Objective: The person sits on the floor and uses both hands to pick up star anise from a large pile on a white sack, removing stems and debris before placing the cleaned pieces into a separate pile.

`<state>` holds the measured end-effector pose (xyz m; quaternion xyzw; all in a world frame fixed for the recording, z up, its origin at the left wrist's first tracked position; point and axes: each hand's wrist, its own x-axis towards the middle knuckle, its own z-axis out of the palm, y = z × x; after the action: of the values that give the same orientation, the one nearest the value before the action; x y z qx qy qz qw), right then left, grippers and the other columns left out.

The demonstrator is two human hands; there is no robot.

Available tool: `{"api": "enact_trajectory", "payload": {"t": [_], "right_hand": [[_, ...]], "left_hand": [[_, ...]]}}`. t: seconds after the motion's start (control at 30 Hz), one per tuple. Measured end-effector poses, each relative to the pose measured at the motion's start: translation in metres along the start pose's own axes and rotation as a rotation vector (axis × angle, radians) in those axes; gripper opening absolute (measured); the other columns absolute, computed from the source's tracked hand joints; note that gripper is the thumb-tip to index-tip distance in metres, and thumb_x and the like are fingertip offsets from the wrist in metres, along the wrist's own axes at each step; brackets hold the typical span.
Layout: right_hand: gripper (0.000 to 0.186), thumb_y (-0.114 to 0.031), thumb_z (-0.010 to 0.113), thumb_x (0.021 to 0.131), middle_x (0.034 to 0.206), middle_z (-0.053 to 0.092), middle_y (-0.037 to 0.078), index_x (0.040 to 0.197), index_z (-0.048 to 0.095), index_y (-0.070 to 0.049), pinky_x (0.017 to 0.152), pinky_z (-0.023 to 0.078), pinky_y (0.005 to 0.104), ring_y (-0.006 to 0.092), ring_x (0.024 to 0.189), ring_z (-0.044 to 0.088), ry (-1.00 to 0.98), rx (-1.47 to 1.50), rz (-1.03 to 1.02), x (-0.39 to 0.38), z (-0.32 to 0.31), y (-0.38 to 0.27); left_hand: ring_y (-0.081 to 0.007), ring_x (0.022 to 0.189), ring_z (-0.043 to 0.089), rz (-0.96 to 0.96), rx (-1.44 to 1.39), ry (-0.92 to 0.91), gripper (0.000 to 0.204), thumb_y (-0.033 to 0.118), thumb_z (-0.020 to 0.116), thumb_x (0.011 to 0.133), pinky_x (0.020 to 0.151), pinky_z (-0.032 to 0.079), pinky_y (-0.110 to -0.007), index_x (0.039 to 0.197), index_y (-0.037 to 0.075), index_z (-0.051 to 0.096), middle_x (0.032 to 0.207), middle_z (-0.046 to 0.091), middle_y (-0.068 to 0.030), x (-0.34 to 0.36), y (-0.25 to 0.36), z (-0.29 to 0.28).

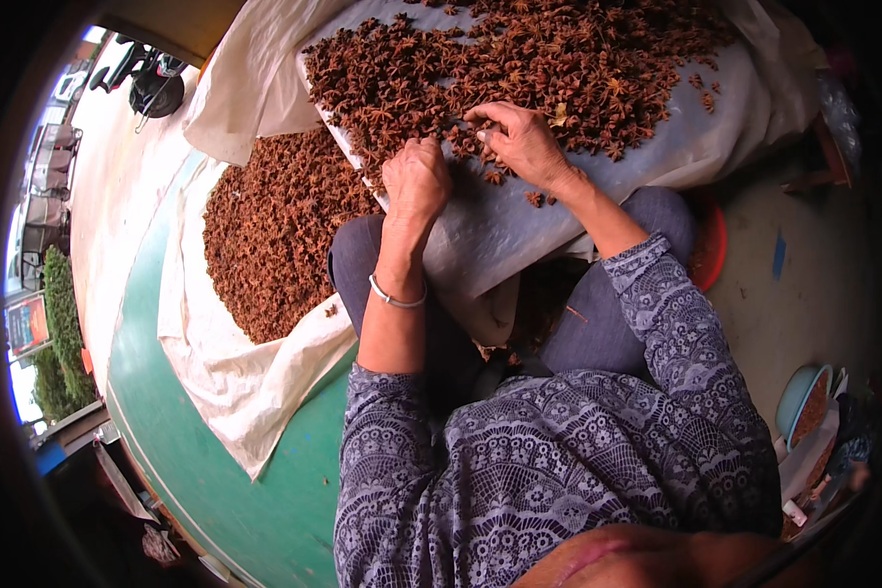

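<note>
Head view, looking down past a seated person's patterned sleeves. At the top of the frame, loose star anise (559, 59) lies spread over a pale plastic sheet (480, 245) on a raised surface, reaching almost to the person's knees, probably so both hands can work with bent elbows. The left hand (417, 178), with a pale bracelet (398, 301) at its wrist, is near the centre of the frame at the spread's near edge; its fingers are curled together, and whether they grip a pod cannot be told. The right hand (525, 142), just beside it, has thumb and forefinger slightly apart; anything between them cannot be made out. At centre left, a second heap (274, 225) sits lower down on a whitish cloth (230, 382), which seems to keep it off the green floor (167, 338). A red basin (715, 245) stands right of the knees, and a teal bowl (792, 397) lies tilted at lower right. No label shows near the hands; a coloured panel (26, 323) at far left is too small to read.
</note>
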<state>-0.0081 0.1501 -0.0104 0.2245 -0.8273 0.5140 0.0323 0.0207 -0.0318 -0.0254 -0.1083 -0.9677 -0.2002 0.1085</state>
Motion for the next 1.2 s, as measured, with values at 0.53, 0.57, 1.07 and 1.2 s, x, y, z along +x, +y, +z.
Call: {"api": "enact_trajectory", "payload": {"t": [0.53, 0.57, 1.07, 1.2], "right_hand": [[0.011, -0.011, 0.062, 0.082, 0.069, 0.061, 0.011, 0.084, 0.062, -0.001, 0.054, 0.045, 0.0321, 0.0206, 0.059, 0.060, -0.020, -0.193, -0.067, -0.015, -0.010, -0.016], [0.011, -0.011, 0.063, 0.082, 0.070, 0.062, 0.011, 0.085, 0.062, -0.001, 0.054, 0.046, 0.0322, 0.0219, 0.060, 0.061, 0.035, -0.195, -0.129, -0.013, -0.010, -0.020], [0.010, -0.007, 0.059, 0.078, 0.069, 0.064, 0.003, 0.076, 0.064, 0.001, 0.052, 0.047, 0.0255, 0.0108, 0.057, 0.058, -1.040, 0.697, 0.136, -0.039, 0.000, -0.057], [0.019, -0.018, 0.066, 0.084, 0.078, 0.066, 0.005, 0.085, 0.066, 0.001, 0.056, 0.050, 0.0240, 0.0120, 0.063, 0.062, -1.079, 0.539, 0.194, -0.026, -0.018, -0.049]], "left_hand": [[-0.0106, 0.051, 0.054, -0.415, -1.089, -0.263, 0.015, 0.011, 0.061, 0.081, 0.046, 0.046, -0.024, 0.090, -0.001, 0.059, 0.068, 0.058, -0.0036, 0.008, 0.029, -0.024], [-0.0107, 0.051, 0.054, -0.444, -1.218, -0.255, 0.014, 0.010, 0.062, 0.081, 0.046, 0.046, -0.023, 0.088, -0.001, 0.060, 0.068, 0.059, -0.0038, 0.007, 0.028, -0.026], [-0.0195, 0.057, 0.059, -0.220, -0.381, 0.390, 0.028, 0.006, 0.063, 0.079, 0.047, 0.048, -0.030, 0.104, 0.001, 0.052, 0.077, 0.061, -0.0132, 0.018, 0.000, -0.035], [-0.0245, 0.097, 0.050, -0.150, 0.206, 0.389, 0.040, 0.002, 0.065, 0.069, 0.075, 0.042, -0.039, 0.106, 0.016, 0.061, 0.101, 0.054, -0.0118, 0.021, 0.010, -0.028]]}}
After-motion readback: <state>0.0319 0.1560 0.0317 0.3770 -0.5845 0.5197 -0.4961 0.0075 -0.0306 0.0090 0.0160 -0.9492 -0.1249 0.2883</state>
